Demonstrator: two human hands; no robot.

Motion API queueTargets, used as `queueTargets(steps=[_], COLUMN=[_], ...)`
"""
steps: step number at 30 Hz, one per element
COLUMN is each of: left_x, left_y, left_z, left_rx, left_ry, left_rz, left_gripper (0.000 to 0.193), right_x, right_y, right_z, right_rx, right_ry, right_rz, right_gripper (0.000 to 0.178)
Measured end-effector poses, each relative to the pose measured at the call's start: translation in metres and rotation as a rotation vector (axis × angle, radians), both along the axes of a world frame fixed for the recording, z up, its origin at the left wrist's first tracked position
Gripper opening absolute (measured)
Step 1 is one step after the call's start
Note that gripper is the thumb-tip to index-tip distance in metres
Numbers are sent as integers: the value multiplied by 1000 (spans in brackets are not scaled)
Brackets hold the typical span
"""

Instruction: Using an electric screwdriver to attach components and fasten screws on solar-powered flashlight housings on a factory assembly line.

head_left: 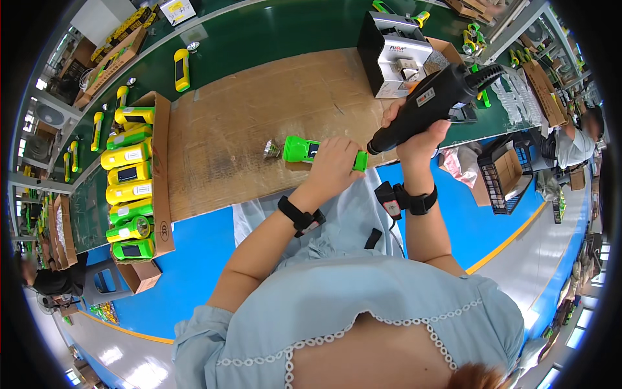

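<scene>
My left hand (pixel 334 170) is closed over a green flashlight (pixel 298 150) lying on a cardboard sheet (pixel 227 129) near its front edge. A dark panel shows on the flashlight's body. Just off its left end is a shiny silver piece (pixel 271 149), perhaps a reflector; whether the two are joined I cannot tell. My right hand (pixel 418 144) grips a black electric screwdriver (pixel 424 107), tilted with its nose down to the left. The nose is close to the flashlight's right end; I cannot make out whether they touch. Both wrists wear black straps.
At the left stands an open carton (pixel 163 194) of yellow and green flashlights. Beyond the cardboard, a yellow flashlight (pixel 182 70) lies on the green table (pixel 259 35). A black-and-white power unit (pixel 393 55) stands at the back right. A black crate (pixel 504 178) sits low at the right.
</scene>
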State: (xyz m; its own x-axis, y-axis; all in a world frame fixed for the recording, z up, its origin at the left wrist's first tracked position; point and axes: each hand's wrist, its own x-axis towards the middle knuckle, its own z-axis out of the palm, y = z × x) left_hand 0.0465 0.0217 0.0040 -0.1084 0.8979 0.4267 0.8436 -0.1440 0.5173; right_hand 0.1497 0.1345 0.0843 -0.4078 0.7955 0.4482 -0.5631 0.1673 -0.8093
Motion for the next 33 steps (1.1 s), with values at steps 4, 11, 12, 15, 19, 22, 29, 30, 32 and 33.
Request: queueTargets(steps=[4,11,12,15,19,22,29,30,32,33], left_x=[1,0,-2,-5,-14,-17,-8,-5,1,-5], left_y=[-1,-5,-10,-28,-65,-89,-122,-128,-138,-146], left_z=[0,-2,-1,20,52,75,115,117,118,117], left_rx=[-3,26,64,135,280,408,561,567,412,284], left_ry=[-15,-1,-15,-51,-163,-244,-720,-713,-1145,-956], left_rz=[-12,-18,-14,-7,69,97,-147,-138,-398,-369], left_gripper=[50,48,47,47,51,56,59,59,56,59], right_x=[8,11,11,14,19,18,2,0,-2,-3], right_y=[-3,-8,-9,-9,-4,-1,-11,-13,-18,-20], right_z=[23,31,31,30,25,17,5,4,3,5], right_rx=[39,55,54,42,35,30,8,10,15,17], right_ry=[-63,-98,-99,-81,-79,-56,-68,-64,-50,-52], right_rz=[-28,-36,-35,-47,-49,-27,45,56,96,104], right_gripper=[99,102,102,100,96,92,91,91,89,89])
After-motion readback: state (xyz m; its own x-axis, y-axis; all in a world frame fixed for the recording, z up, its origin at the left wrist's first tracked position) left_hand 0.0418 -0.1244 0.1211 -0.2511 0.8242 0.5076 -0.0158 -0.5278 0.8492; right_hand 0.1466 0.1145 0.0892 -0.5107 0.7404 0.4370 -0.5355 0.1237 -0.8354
